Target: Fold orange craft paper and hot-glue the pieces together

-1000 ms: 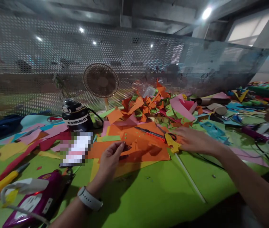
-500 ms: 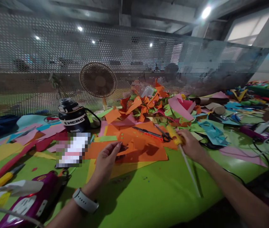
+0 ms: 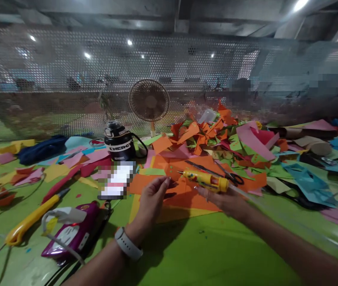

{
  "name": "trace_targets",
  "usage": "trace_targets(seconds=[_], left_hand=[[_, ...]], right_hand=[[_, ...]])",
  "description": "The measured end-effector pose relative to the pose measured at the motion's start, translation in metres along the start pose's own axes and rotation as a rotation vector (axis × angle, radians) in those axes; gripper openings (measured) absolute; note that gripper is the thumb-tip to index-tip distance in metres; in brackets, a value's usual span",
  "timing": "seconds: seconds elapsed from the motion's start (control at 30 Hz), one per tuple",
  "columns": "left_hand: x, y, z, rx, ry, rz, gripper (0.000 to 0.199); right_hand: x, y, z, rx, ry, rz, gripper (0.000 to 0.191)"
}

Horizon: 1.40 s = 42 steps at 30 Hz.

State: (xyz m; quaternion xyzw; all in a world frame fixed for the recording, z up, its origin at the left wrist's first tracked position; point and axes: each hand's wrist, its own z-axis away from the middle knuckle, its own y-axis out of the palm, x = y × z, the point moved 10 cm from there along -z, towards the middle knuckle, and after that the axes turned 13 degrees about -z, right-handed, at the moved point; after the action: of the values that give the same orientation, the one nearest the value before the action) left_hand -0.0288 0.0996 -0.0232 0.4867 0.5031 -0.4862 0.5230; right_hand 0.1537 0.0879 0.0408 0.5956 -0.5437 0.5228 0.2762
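My left hand [image 3: 154, 195], with a light watch on its wrist, is closed in a pinch on an orange paper piece [image 3: 177, 188] above the orange sheets. The held edge partly blends with the paper below. My right hand [image 3: 227, 200] is wrapped around a yellow hot glue gun [image 3: 205, 179], pen-shaped, its thin metal nozzle pointing left towards my left fingertips but apart from them. A long translucent glue stick [image 3: 254, 197] runs out of its rear end. Scissors [image 3: 234, 177] with black handles lie just behind the glue gun on the orange sheet [image 3: 197, 204].
A phone [image 3: 117, 180], a black bottle [image 3: 119, 143], a purple power strip [image 3: 90, 214] and a yellow-handled tool [image 3: 33, 218] with a cord lie leftward. Behind are a fan [image 3: 149, 100], a heap of orange cut-outs [image 3: 200, 135] and a perforated metal screen [image 3: 82, 71].
My right hand has turned the glue gun from pointing away to lying nearly level, nozzle leftward near my left hand. My left hand keeps its pinch. The view has swung left.
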Motion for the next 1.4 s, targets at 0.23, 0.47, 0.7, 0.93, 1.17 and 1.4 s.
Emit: trace_targets(seconds=[0.23,0.47,0.7,0.93,1.17,1.4], left_hand=[[0.002,0.006,0.0,0.033,-0.025,-0.016,0.029],[0.0,0.009,0.0,0.051,0.022,-0.043,0.031],[-0.002,0.011,0.002,0.059,0.024,-0.036,0.037],[-0.001,0.011,0.002,0.052,0.032,-0.05,0.034],[-0.003,0.011,0.003,0.05,0.035,-0.055,0.036],[-0.004,0.01,0.002,0.047,0.071,-0.074,0.031]], right_hand=[[-0.028,0.014,0.009,-0.009,0.207,-0.193,0.027],[-0.035,0.012,0.01,-0.035,0.237,-0.209,0.029],[-0.022,0.016,0.007,0.003,0.186,-0.206,0.028],[-0.031,0.012,0.009,-0.029,0.21,-0.192,0.031],[-0.038,0.011,0.01,-0.045,0.181,-0.156,0.03],[-0.036,0.005,0.016,-0.046,0.088,0.029,0.02]])
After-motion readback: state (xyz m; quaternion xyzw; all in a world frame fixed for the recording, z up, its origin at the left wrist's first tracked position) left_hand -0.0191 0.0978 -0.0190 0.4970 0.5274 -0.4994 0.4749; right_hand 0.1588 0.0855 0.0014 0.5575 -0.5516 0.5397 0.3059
